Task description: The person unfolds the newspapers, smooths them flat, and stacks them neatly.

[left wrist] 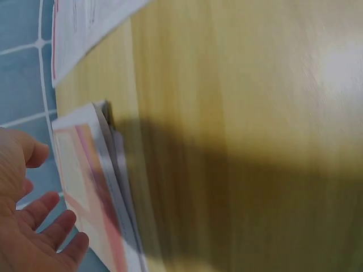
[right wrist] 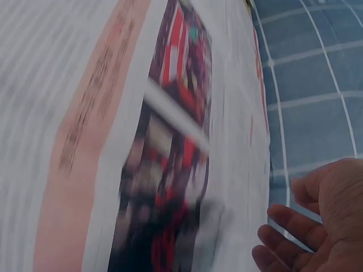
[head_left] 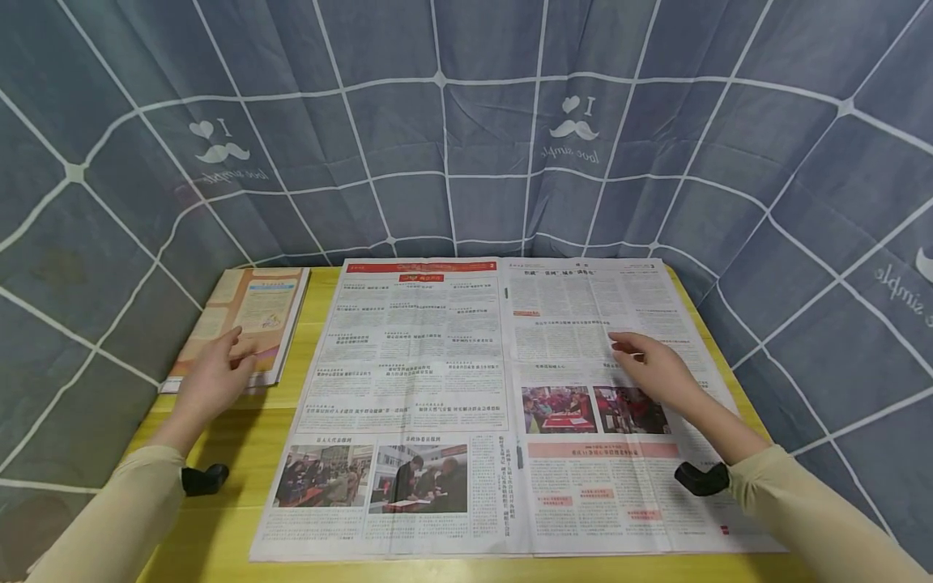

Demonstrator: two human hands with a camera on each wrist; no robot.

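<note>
An opened newspaper (head_left: 513, 389) lies flat on a yellow wooden table, its pages carrying text columns and photos. My right hand (head_left: 652, 368) hovers over its right page with loosely bent fingers and nothing in them; the right wrist view shows that hand (right wrist: 306, 221) above the paper. To the left lies an orange-covered book or stack of booklets (head_left: 251, 312), its page edges showing in the left wrist view. My left hand (head_left: 219, 372) is over the lower left part of that cover, fingers relaxed and holding nothing.
The yellow table (head_left: 197, 518) shows along the front and between book and newspaper. A blue-grey curtain (head_left: 481, 129) with white grid lines surrounds the far side and both flanks. Dark wrist straps (head_left: 703, 479) sit at both sleeve cuffs.
</note>
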